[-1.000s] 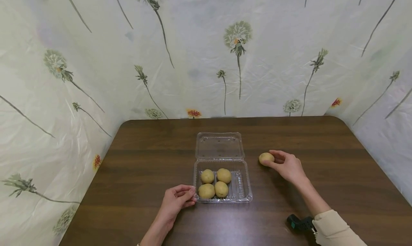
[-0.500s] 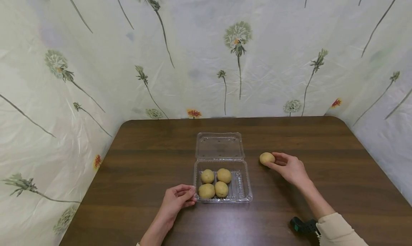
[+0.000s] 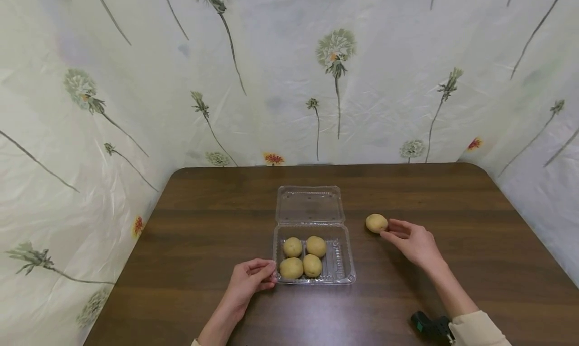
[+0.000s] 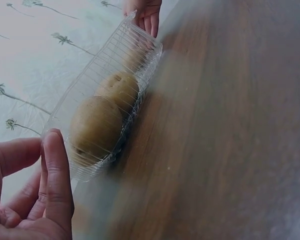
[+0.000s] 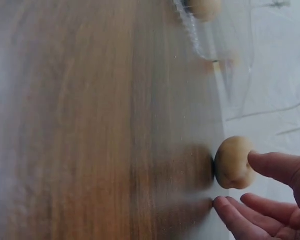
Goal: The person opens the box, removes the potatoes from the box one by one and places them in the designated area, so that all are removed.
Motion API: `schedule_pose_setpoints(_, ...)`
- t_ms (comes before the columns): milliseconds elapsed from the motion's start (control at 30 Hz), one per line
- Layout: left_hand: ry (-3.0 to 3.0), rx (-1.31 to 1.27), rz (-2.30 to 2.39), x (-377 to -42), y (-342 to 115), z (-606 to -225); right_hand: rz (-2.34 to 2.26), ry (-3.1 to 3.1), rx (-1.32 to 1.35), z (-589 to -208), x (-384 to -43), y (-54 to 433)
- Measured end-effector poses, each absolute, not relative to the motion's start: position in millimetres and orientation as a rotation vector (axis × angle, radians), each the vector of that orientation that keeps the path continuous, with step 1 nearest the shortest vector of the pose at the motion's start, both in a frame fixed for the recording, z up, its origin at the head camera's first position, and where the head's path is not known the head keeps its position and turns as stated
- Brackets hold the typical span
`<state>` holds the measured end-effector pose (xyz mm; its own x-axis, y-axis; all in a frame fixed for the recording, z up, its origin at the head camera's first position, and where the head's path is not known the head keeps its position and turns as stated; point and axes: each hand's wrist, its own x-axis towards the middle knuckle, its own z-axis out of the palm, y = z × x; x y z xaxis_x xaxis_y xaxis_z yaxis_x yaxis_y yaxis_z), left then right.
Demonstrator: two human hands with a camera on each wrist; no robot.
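A clear plastic clamshell container (image 3: 338, 268) rests on the table, its lid (image 3: 309, 205) folded back. Several potatoes (image 3: 291, 268) sit in the left and middle of its base. My left hand (image 3: 244, 281) pinches the near left corner of the rim between thumb and fingers; the left wrist view shows the fingertips (image 4: 54, 145) at that edge. To the right of the container, a single potato (image 3: 376, 224) lies on the wood. Just right of it is my right hand (image 3: 418, 243), with fingers spread loosely. In the right wrist view, the thumb (image 5: 272, 165) overlaps this potato's side.
The dark brown wooden table (image 3: 217, 210) extends around the container on all sides. A black device with a strap (image 3: 429, 327) is by the right sleeve (image 3: 479, 328). Behind and beside the table hangs a pale floral sheet (image 3: 271, 84).
My right hand has loosened from the single potato and drawn slightly right and back. That potato now lies marginally further right. My left hand keeps its hold on the container.
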<state>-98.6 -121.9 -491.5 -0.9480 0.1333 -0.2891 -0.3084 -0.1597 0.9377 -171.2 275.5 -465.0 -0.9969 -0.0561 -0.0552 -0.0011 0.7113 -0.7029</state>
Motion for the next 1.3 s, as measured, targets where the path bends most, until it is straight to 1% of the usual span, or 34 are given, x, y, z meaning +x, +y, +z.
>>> schedule_pose_setpoints(367, 1.835, -0.205, 2.200, -97, -121, -490, -1.129, 2.837, -0.039, -460, -157, 273)
schedule_pose_setpoints(600, 1.825, -0.228, 2.219, -97, -120, -490, -1.139, 2.846, -0.060, -465, -148, 268)
schedule_pose_setpoints(767, 1.825, -0.242, 2.220, -97, -119, -488, -1.267, 2.740, -0.067, -467, -142, 260)
schedule_pose_setpoints(1300, 1.815, -0.241, 2.227, -97, -117, -487, -1.533, 2.536, -0.222, -473, -135, 247)
